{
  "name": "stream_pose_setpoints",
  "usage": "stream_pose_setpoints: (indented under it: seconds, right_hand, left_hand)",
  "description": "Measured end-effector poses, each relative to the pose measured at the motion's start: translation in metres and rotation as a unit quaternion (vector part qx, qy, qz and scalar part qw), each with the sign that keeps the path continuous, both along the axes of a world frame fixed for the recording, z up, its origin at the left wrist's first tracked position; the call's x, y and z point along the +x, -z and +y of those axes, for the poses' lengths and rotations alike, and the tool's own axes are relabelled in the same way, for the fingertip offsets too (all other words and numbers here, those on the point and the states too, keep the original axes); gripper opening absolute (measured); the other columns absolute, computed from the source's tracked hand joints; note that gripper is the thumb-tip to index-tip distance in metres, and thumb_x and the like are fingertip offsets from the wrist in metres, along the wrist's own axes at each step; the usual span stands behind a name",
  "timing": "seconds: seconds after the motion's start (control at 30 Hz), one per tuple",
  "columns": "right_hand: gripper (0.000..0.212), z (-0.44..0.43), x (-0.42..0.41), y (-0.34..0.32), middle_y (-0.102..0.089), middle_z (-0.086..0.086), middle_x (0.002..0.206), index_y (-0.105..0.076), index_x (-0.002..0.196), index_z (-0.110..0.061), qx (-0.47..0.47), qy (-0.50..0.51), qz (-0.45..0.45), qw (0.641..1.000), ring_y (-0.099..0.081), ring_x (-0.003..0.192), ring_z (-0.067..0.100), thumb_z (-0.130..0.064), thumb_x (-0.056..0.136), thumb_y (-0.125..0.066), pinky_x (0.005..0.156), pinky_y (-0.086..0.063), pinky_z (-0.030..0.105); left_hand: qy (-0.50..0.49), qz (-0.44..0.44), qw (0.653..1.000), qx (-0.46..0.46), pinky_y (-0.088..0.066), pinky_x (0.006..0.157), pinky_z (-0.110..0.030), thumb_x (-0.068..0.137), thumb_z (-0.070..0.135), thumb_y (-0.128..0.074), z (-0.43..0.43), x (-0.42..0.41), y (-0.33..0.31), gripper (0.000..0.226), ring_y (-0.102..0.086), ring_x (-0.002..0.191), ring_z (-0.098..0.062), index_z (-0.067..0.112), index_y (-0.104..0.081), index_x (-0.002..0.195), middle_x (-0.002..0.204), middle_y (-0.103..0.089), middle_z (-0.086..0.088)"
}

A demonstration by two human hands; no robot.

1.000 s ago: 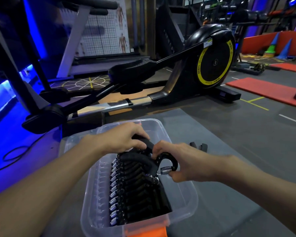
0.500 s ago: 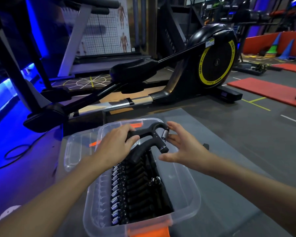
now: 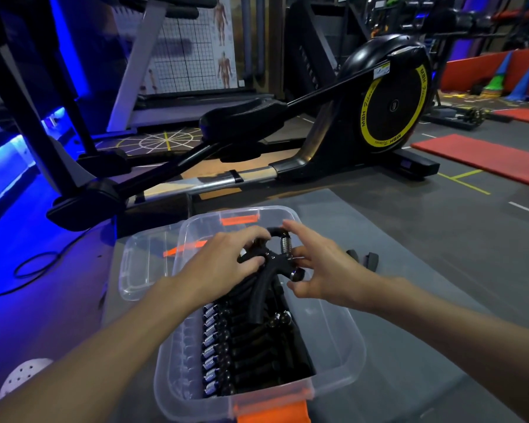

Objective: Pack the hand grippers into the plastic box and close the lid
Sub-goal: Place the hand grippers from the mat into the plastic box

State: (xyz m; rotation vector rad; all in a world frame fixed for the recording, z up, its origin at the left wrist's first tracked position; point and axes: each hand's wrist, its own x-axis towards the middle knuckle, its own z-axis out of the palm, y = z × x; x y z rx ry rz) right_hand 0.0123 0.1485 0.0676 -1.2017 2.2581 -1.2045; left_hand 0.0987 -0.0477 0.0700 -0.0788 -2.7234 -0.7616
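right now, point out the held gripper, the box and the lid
gripper [image 3: 264, 271], head view, on its black handle below the spring
box [image 3: 353, 337], head view, on its clear right wall
lid [image 3: 141, 264], head view, on its clear panel left of the box

Grey mat [image 3: 409, 270] covers centre and right of the frame, laid on the floor. Clear plastic box [image 3: 353, 346] sits on it, lower centre, orange latch at its near end. Clear lid [image 3: 141, 270] lies flat just left of the box, upper-left of it, touching or overlapping its far corner, cannot tell which. Two small dark handle ends [image 3: 365, 259] lie on the mat right of the box, mostly hidden behind an arm. Black cable [image 3: 28, 270] loops on blue-lit floor at left. White perforated disc [image 3: 22, 377] at lower left edge. Elliptical trainer [image 3: 391, 102] stands on the floor in the upper half; red mats [image 3: 483, 157] at right.
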Motion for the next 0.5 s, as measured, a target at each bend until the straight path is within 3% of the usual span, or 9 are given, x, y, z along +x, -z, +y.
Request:
stream_pose_setpoints:
  seconds: [0.17,0.33,0.5]
  right_hand:
    - [0.093,-0.001,-0.002,0.0,-0.044,-0.01,0.144,-0.018,0.153,-0.024,0.005,-0.005,0.011,1.0,-0.058,0.116,0.003,-0.004,0.08,-0.073,0.096,-0.047,0.016]
    - [0.089,0.002,-0.009,0.009,-0.029,-0.012,0.156,-0.009,0.154,-0.03,0.075,0.013,0.091,0.993,-0.031,0.141,0.005,-0.029,0.087,-0.068,0.116,-0.029,0.032]
    - [0.077,0.003,-0.02,0.036,-0.017,-0.005,0.161,-0.011,0.154,-0.022,0.179,0.065,0.172,0.966,-0.011,0.148,0.011,-0.048,0.094,-0.051,0.12,-0.014,0.039]
  left_hand:
    - [-0.011,0.011,1.0,-0.003,-0.039,0.071,-0.012,0.09,0.027,-0.066,0.001,0.0,0.008,0.027,-0.054,0.078,0.016,0.033,-0.066,0.116,0.099,-0.062,0.022]
    - [-0.077,0.038,0.996,0.033,-0.046,0.065,-0.021,0.084,0.023,-0.069,-0.003,-0.005,0.029,0.016,-0.058,0.067,-0.001,0.033,-0.069,0.097,0.075,-0.066,0.012]
    - [-0.171,-0.021,0.984,0.045,-0.038,0.058,-0.028,0.08,0.03,-0.067,-0.014,-0.022,0.061,0.011,-0.054,0.065,-0.007,0.04,-0.064,0.083,0.059,-0.053,0.013]
